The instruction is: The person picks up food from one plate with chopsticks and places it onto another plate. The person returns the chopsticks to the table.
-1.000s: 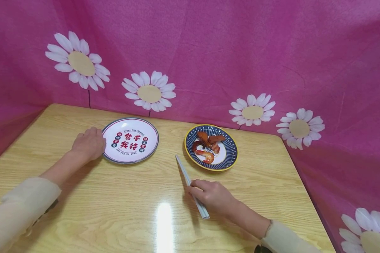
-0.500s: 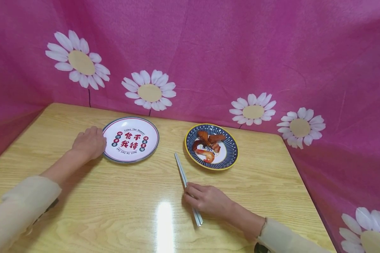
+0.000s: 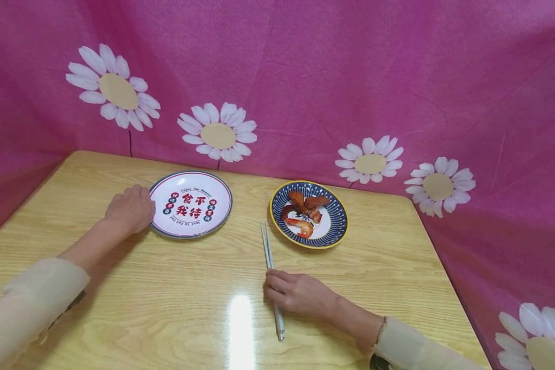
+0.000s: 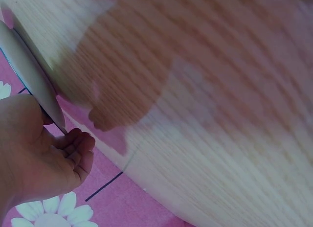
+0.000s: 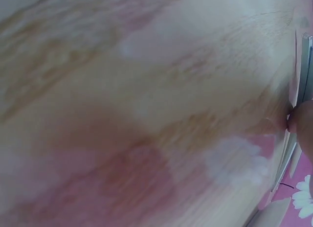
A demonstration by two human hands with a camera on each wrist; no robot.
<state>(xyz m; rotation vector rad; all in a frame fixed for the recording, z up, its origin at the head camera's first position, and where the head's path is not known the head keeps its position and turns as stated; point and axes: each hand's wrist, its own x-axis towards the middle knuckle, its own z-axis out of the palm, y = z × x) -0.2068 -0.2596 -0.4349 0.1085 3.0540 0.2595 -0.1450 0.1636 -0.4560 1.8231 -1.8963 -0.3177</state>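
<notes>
My left hand [image 3: 130,209] grips the left rim of a round white plate [image 3: 217,205] printed with red characters. In the left wrist view, the fingers [image 4: 78,151] curl at the edge of the tilted-looking plate [image 4: 29,65]. My right hand [image 3: 300,293] pinches a pair of pale chopsticks [image 3: 279,324] near their middle, low over the table. Their tips point away, left of a blue-patterned dish [image 3: 337,216] with a yellow rim. Inside that dish lie a shrimp [image 3: 301,227] and several brown meat-like pieces [image 3: 316,202]. The right wrist view shows only part of the chopsticks [image 5: 305,70] and fingers.
A light wood table [image 3: 176,288] bears everything, with a bright reflection [image 3: 240,329] near its front. A pink curtain [image 3: 296,77] printed with white daisies hangs right behind its back edge and along both sides.
My right hand has drawn back slightly towards me and left, turning the chopsticks more upright in the head view, tips now a little apart. The left hand and plate have stayed put.
</notes>
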